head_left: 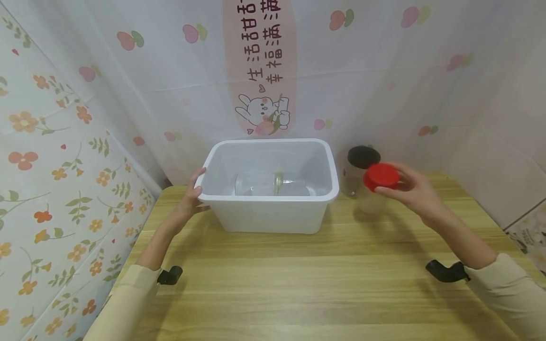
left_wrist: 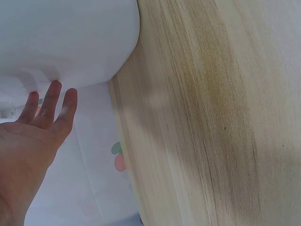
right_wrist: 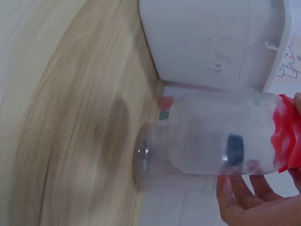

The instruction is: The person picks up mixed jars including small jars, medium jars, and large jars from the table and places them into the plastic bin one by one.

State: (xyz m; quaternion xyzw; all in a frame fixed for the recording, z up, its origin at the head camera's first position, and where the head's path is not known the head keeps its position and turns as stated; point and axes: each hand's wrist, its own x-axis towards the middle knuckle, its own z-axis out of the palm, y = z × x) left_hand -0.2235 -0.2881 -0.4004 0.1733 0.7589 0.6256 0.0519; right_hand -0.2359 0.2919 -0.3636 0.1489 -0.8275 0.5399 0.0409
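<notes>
A white plastic bin [head_left: 268,215] stands on the table, with clear jars [head_left: 254,184] inside; one lies on its side with a gold-green lid [head_left: 278,183]. My left hand [head_left: 189,195] holds the bin's left rim, and in the left wrist view its fingers [left_wrist: 52,101] reach up against the outer wall. My right hand [head_left: 411,189] grips a clear jar [right_wrist: 221,132] by its red lid [head_left: 384,175], upright above the table to the right of the bin. Behind it stands another clear jar [head_left: 351,182] with a black lid [head_left: 364,157].
The wood-grain table [head_left: 273,284] stretches in front of the bin. A printed curtain [head_left: 170,94] hangs close behind, and a flowered cloth [head_left: 64,189] hangs along the left side. Black curved pieces [head_left: 445,271] stick out at both sleeve cuffs.
</notes>
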